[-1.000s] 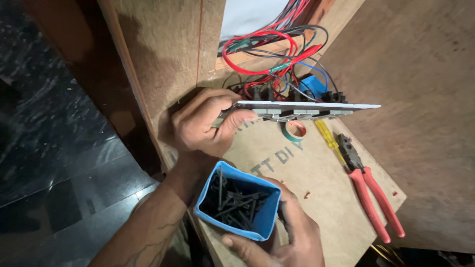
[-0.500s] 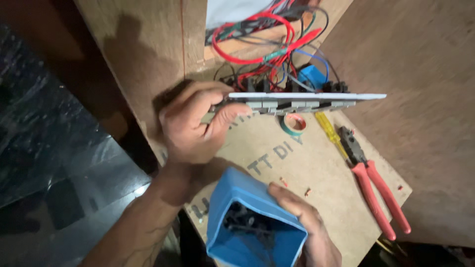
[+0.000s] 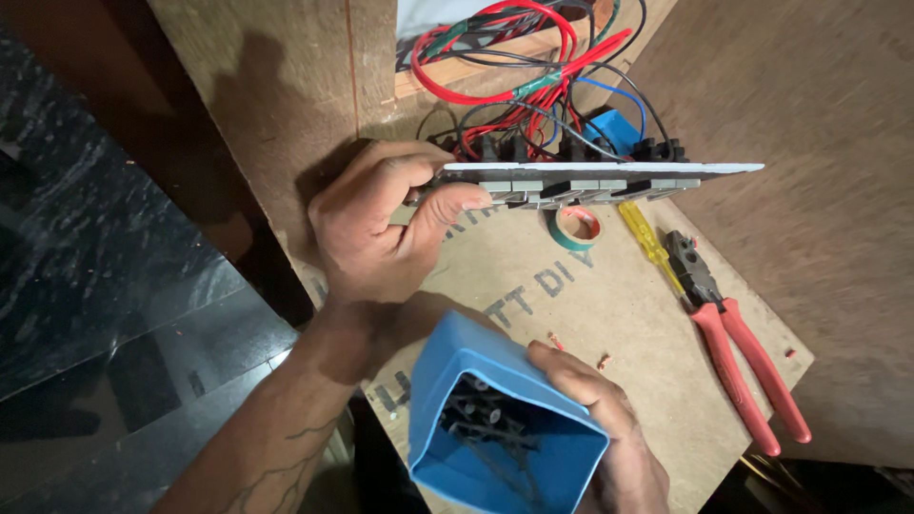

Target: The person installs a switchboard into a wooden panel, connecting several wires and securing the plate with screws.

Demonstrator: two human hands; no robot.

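My left hand (image 3: 376,233) grips the left end of a long white switch plate (image 3: 609,169), thumb pressed under its edge. The plate is held edge-on, with grey switches below and red, black, blue and green wires (image 3: 514,86) running from its back into a wall opening. My right hand (image 3: 595,419) holds a blue plastic box (image 3: 466,366) at the bottom of the view, fingers wrapped over its right wall. Several dark screws (image 3: 481,424) lie inside the box.
A plywood board (image 3: 619,314) lies below the plate. On it are a small tape roll (image 3: 577,227), a yellow-handled screwdriver (image 3: 647,238) and red-handled pliers (image 3: 743,362). Plywood panels stand behind and to the right. Dark polished stone floor (image 3: 95,247) is on the left.
The blue box has tilted, with its opening now toward me, and sits lower in my right hand. My left hand keeps its hold on the switch plate.
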